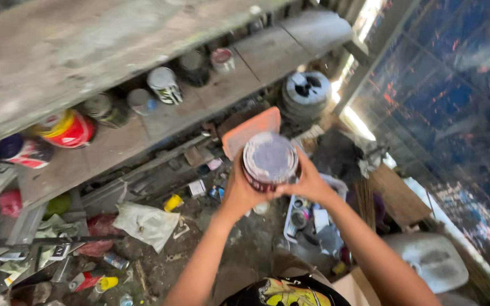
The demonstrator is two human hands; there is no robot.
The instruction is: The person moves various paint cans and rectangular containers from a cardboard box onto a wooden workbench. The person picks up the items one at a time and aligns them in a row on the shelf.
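Both my hands hold a round paint can (269, 160) with a dusty grey lid and dark red sides, lifted in front of me. My left hand (241, 190) grips its left side and my right hand (308, 184) grips its right side. Just behind the can stands an orange plastic tray (246, 129), upright on its edge. Beyond it runs a rough wooden shelf (171, 122).
The shelf holds several paint cans, among them a white one (164, 85) and a red-and-yellow one (66, 128). A stack of round discs (306, 93) sits at the shelf's end. The floor below is littered with a white bag (146, 222), scraps and tins. A blue tarp (449, 96) hangs at right.
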